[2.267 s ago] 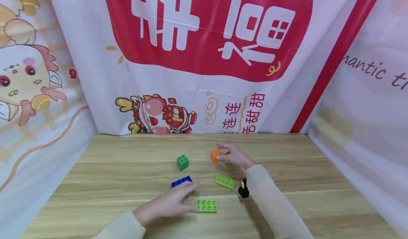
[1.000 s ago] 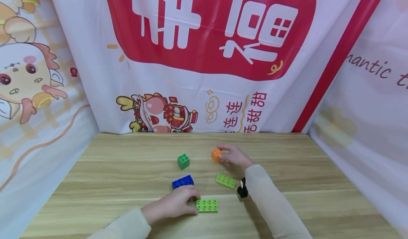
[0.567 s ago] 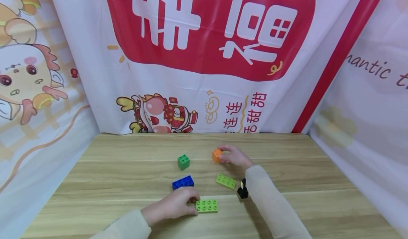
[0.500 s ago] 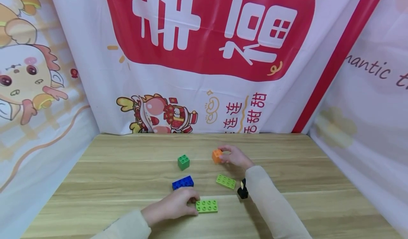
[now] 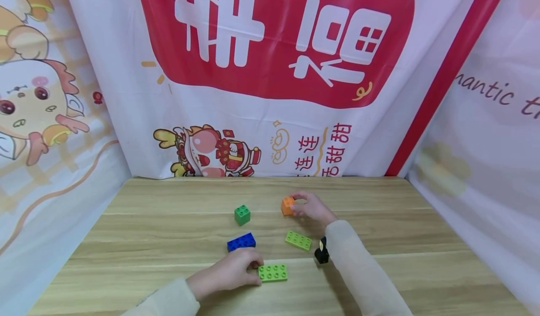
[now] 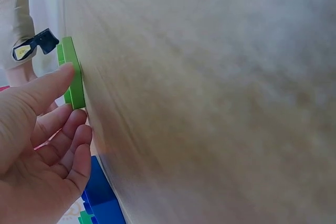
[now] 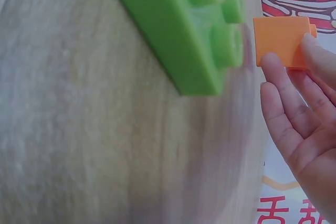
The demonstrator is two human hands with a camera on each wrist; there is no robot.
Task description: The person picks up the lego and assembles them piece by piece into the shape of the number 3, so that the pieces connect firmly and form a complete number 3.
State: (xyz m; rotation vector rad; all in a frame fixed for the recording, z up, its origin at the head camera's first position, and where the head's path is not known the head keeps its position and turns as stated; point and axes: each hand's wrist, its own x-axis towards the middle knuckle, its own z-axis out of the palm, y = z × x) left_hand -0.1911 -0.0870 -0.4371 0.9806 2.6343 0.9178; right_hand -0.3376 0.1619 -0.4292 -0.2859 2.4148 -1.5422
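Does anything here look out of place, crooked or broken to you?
The rear cloth stands out: its big white characters and cartoon figure lie sideways, as though it was hung turned. On the table, the blue brick sits askew to the lime brick in the left hand, but nothing appears spilled or damaged.

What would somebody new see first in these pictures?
Probably the big red patch on the white cloth behind the table. Next might come the bright orange block, toward the table's far side, pinched in the right hand. Then perhaps the nearer lime-green brick, at the front, with the left hand pinching its left end.
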